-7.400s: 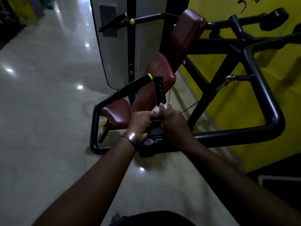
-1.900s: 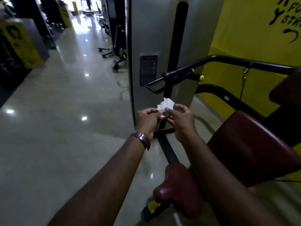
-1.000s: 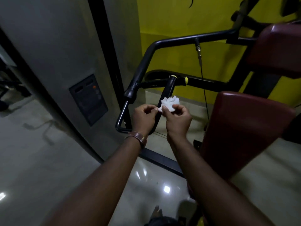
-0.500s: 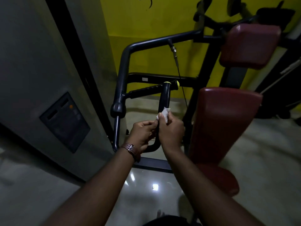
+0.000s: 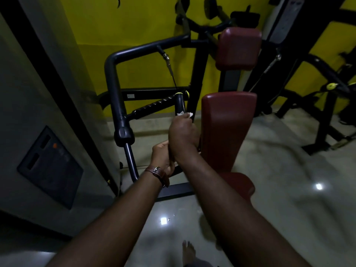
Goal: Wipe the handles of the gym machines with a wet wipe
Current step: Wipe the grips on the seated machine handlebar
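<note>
A black upright handle with a yellow end cap rises in the middle of the head view. My right hand is wrapped around it, pressing a white wet wipe against the bar; only the wipe's top edge shows above my fingers. My left hand, with a brown watch strap on the wrist, grips the same bar lower down, partly hidden behind my right wrist. A second ribbed black handle slants off to the left from the same joint.
A dark red back pad and head pad stand just right of the handle. The grey weight-stack cover fills the left. The black frame tube and cable lie behind, against a yellow wall. Another machine stands at right.
My right hand has slid up the upright handle with the wipe wrapped on it. My left hand has dropped lower on the bar. The view has shifted right.
</note>
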A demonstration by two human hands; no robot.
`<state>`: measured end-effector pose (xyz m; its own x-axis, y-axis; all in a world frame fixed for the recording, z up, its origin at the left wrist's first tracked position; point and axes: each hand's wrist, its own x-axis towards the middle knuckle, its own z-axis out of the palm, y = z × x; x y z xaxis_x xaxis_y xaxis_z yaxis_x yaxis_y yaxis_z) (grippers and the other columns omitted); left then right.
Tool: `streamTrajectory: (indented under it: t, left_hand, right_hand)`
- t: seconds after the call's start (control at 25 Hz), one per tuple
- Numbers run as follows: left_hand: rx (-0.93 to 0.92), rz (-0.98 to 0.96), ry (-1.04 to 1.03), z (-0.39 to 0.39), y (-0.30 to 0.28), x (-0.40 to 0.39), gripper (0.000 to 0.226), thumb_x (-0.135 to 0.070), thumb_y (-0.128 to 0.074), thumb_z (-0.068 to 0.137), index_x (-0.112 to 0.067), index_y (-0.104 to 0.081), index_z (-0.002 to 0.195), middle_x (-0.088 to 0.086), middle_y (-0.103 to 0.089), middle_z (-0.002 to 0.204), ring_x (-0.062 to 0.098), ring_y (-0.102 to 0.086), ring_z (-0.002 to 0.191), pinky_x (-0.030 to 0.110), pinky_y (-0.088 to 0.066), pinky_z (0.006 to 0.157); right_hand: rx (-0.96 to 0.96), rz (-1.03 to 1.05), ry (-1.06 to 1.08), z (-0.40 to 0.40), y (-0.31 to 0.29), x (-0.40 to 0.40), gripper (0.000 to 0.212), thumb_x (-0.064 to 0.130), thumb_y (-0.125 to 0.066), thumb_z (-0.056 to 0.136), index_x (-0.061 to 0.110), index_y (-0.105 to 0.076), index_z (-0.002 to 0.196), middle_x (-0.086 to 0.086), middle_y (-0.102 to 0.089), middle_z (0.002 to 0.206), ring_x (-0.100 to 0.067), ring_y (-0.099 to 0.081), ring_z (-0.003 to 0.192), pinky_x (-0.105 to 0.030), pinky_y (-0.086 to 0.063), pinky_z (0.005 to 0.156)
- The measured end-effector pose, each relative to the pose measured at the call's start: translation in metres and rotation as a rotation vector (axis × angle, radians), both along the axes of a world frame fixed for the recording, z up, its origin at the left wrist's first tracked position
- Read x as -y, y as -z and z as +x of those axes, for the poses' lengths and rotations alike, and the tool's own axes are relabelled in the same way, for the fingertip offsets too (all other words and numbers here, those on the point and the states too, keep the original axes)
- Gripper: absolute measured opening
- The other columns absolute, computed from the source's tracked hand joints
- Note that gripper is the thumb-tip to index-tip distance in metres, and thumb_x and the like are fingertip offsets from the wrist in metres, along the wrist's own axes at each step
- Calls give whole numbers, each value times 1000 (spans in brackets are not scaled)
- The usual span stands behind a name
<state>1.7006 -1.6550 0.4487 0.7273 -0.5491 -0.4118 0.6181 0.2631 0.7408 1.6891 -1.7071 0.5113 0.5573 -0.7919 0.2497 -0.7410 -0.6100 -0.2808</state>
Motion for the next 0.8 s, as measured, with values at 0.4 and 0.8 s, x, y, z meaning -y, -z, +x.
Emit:
streamTrajectory:
  t: [0.4,0.8]
  left_hand:
    - [-19,6,-43,0,-9,-7,10,-3,-62,90,-4,-69,83,4,-67,64,12,-60,54,22,-49,53]
    - [113,115,-172,-8,-12,-1,10,4,-60,82,-3,-63,75,12,-59,64,20,-54,52,25,-44,47]
  right_hand:
    - [243,134,-41,-23,21,0,35,34,-48,101,5,-67,106,-14,-70,91,-31,-68,84,-30,-42,63]
    - [924,1889,-180,-25,49,44,52,39,-32,103,5,-62,76,-10,-62,73,-26,-68,64,-29,-53,48]
